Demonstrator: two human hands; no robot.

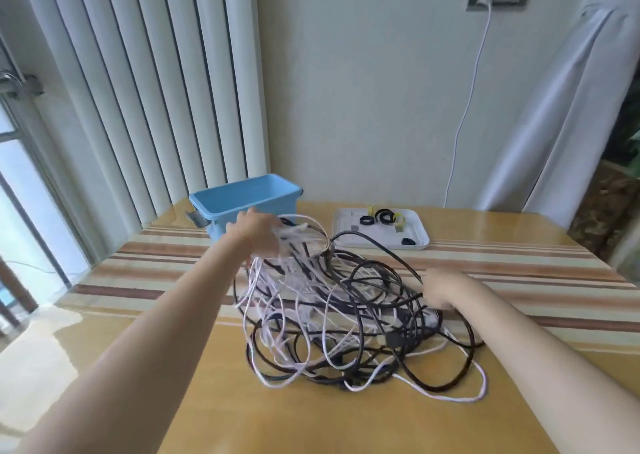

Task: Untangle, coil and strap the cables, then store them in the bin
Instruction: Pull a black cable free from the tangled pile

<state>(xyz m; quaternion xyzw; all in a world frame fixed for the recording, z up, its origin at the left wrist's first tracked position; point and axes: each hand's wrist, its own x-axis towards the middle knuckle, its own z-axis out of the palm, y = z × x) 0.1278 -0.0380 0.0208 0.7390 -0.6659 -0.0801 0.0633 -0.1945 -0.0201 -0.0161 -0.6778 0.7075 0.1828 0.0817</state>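
Tangle of cables (346, 308) mixes black and white strands, white ones bunched in the left hand (258, 233) grip, black ones at the right hand (441, 289) grip; bin (242, 199) just behind left grip light blue; tray (415, 237) beyond right grip white, holding black and yellow straps (382, 217); tabletop (311, 419) yellow-tan wood with brown, orange, cream stripes under both grips

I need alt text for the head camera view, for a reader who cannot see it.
Two bare hands pull at a tangle of black and white cables on a wooden table; the left hand lifts white strands, the right hand grips black ones. Behind stand a blue bin and a white tray of straps.
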